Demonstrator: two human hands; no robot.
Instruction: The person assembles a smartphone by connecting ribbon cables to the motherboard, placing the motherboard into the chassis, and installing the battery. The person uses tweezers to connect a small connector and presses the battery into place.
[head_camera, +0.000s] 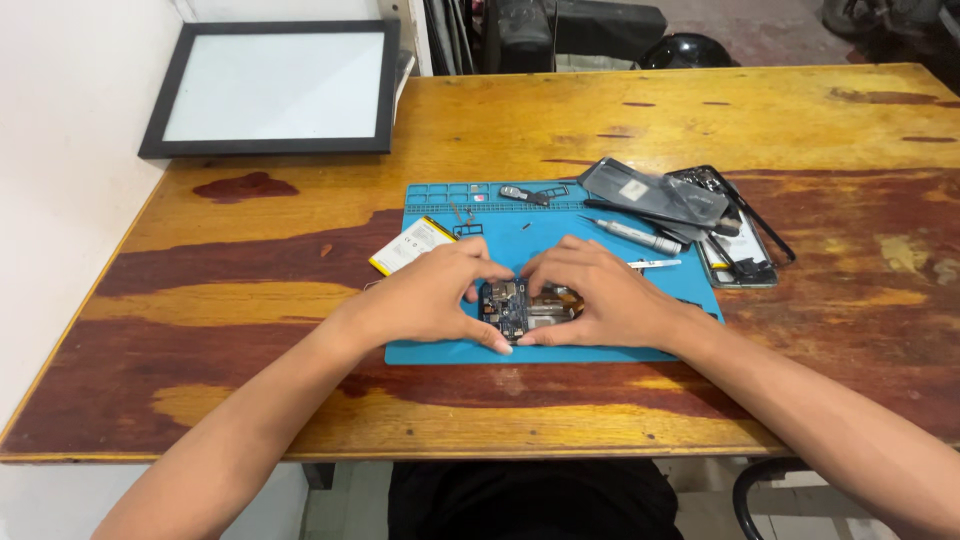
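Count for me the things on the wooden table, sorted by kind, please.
Blue mats: 1
Circuit boards, held by left hand and right hand: 1
Batteries: 1
Screwdrivers: 1
Tweezers: 1
Picture frames: 1
Phone shell pieces: at least 2
Total: at least 8

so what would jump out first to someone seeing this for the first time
Probably the two hands, left hand and right hand, cupped around a small circuit board on a bright blue work mat in the middle of the worn wooden table. Next, the heap of dark phone parts at the mat's far right corner, and the black-framed panel lying at the table's far left.
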